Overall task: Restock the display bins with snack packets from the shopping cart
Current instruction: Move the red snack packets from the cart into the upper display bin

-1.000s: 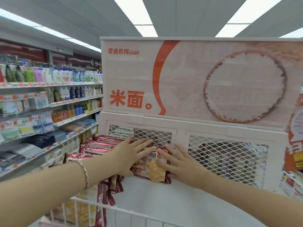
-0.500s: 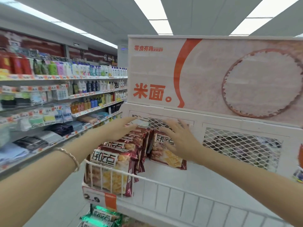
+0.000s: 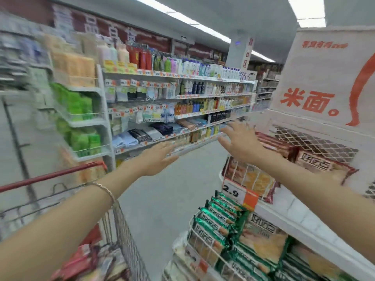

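Status, all positions relative to the upper display bin [image 3: 316,141]:

- Red-brown snack packets [image 3: 312,164] sit inside it, a row standing on edge along its left side, one more lying face-out towards the mesh back. Bare white floor shows at the bin's right end, so by my read it's not full.
- Right hand [image 3: 241,142] hovers at the bin's left-front corner, over the packet row. Fingers straight and spread, holding nothing. Contact with the packets: cannot tell, frame is blurred.
- Left hand [image 3: 158,157] is well left of the bin, out over the aisle. Fingers straight, loosely apart, empty. Bracelet [image 3: 105,191] on that wrist.
- Shopping cart [image 3: 125,240] is down-left of the bin, red handle up. Packets in the cart [image 3: 91,264] show at its bottom; too smeared to count or identify.
- Lower bin of green packets [image 3: 219,222], directly below, looks packed.
- Price tag reading 2.9 [image 3: 239,194] clips on the bin's front wire.

Judgement: partway through. Both hands are free and stock remains in the cart, so the next step calls for another grab from there.
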